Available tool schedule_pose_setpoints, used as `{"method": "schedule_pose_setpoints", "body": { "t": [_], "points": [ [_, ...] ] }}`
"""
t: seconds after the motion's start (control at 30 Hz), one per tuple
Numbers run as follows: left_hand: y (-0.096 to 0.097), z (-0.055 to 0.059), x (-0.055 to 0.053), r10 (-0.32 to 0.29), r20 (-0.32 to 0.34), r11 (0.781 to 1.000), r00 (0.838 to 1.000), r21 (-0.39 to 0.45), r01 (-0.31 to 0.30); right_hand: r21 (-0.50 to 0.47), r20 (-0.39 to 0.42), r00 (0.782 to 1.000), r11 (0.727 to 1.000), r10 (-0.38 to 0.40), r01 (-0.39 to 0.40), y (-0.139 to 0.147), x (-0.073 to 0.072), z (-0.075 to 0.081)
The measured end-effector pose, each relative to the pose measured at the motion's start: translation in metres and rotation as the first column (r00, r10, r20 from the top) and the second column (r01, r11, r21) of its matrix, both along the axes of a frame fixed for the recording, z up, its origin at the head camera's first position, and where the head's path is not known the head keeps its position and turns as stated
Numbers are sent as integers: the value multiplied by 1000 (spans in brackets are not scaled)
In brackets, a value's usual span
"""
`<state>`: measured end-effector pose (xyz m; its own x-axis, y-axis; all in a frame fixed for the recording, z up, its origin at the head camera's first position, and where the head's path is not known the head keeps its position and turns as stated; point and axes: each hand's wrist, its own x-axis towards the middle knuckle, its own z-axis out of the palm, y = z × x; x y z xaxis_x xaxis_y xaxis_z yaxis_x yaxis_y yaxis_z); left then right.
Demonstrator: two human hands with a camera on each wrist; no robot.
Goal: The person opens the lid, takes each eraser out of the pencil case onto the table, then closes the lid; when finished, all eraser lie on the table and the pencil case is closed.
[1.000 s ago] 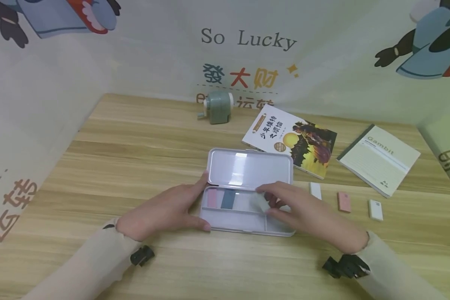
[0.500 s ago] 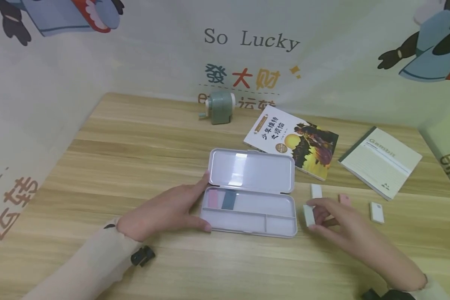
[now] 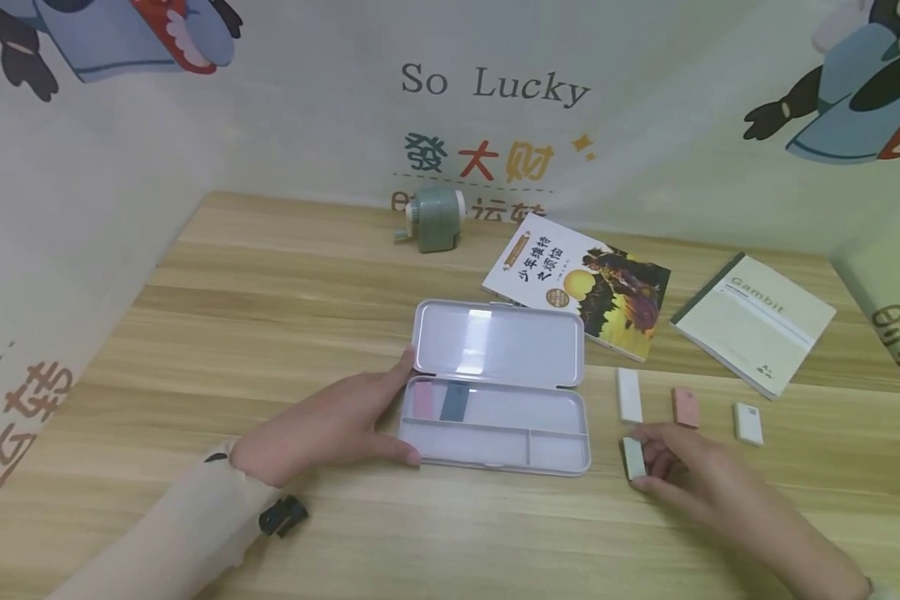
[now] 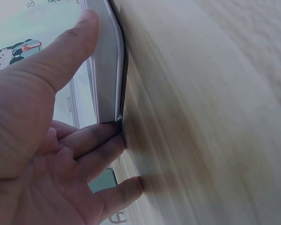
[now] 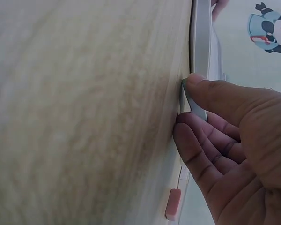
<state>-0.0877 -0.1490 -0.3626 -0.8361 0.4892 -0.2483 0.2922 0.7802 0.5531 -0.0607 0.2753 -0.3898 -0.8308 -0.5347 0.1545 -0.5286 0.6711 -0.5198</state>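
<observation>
An open pencil case (image 3: 487, 437) lies on the table, its lid (image 3: 498, 342) folded back. A pink eraser (image 3: 424, 400) and a blue-grey eraser (image 3: 454, 402) lie side by side in its rear compartment. My left hand (image 3: 326, 429) rests against the case's left end. In the left wrist view its thumb (image 4: 72, 49) lies along the case's side wall, with fingers at the hinge corner. To the right of the case, my right hand (image 3: 690, 467) pinches a pale green eraser (image 3: 633, 458) between thumb and fingers, low at the tabletop.
Beyond the right hand lie a long white eraser (image 3: 629, 396), a pink eraser (image 3: 686, 407) and a small white eraser (image 3: 748, 423). Farther back are a book (image 3: 540, 258), a notebook (image 3: 753, 325) and a green crank pencil sharpener (image 3: 437, 221). A printed curtain (image 3: 307, 108) hangs behind the table.
My right hand has carried the pale green eraser out from over the case's rear compartment, rightward and down to the tabletop beside it. The left hand has stayed at the case.
</observation>
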Motion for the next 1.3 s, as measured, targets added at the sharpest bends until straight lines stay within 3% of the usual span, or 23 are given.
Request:
{"method": "schedule_pose_setpoints", "body": {
  "t": [0.57, 0.83, 1.3],
  "points": [
    [-2, -1, 1, 8, -6, 1000, 1000, 1, -8, 20, -9, 1000, 1000, -8, 8, 3, -1, -2],
    [-1, -1, 1, 9, 3, 1000, 1000, 5, -9, -13, -51, 999, 1000, 18, -19, 4, -2, -4],
    [-2, -1, 2, 7, -2, 1000, 1000, 17, -7, 8, -76, 997, 1000, 18, -18, 5, -1, -6]
  ]
}}
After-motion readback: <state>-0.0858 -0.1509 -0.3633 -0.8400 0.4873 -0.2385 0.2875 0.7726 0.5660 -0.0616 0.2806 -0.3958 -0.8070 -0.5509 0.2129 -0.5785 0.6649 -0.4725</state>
